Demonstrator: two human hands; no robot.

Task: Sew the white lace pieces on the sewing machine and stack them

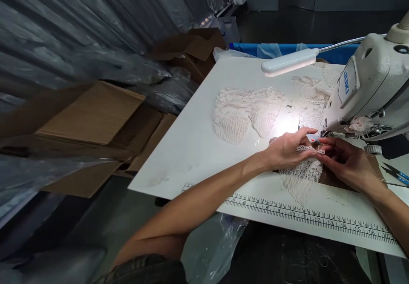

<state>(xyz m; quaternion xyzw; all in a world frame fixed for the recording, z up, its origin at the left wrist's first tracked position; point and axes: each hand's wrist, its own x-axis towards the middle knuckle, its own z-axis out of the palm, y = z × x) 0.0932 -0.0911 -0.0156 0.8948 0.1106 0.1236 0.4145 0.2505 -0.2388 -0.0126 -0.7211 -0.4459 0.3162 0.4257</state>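
Observation:
My left hand (290,150) and my right hand (348,160) meet just in front of the needle area of a white sewing machine (361,84). Between them is a cream lace piece (303,182), its fringed end hanging toward the table's front edge. The left thumb and fingers pinch its narrow lace edge. At the same edge, the right fingertips are pressed together on the lace. Another stretch of lace lies behind the hands, beside the machine. Both palms are partly turned from view, and the needle itself is hidden.
More lace pieces (247,109) lie on the white table (191,147). A lamp (289,62) reaches over them. Blue-handled snips (398,175) rest at the right. A printed ruler (297,213) runs along the front edge. Cardboard boxes (92,113) stand on the left.

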